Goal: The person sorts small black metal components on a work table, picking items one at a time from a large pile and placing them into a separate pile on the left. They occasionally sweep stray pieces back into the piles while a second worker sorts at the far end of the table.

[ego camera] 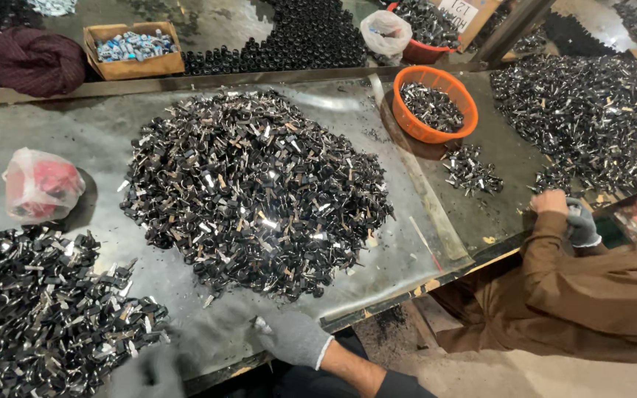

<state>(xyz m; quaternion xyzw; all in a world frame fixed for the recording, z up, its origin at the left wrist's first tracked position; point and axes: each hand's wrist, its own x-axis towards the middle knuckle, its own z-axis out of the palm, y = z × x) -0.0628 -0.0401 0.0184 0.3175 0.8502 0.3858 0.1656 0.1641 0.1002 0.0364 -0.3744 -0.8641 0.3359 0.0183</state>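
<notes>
Resting at the near table (208, 346) edge, right hand (293, 337), gloved, pinches a small metal bit; left hand (149, 372) blurred, grip can't tell. Big central parts pile (256, 191) just beyond looks mostly unsorted; orange basket (435, 103), right of it, approx. half full.

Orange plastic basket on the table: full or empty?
Partly filled. The round orange plastic basket stands upright on the metal table, holding a shallow layer of small black and silver metal parts; the inner wall shows above them.
</notes>
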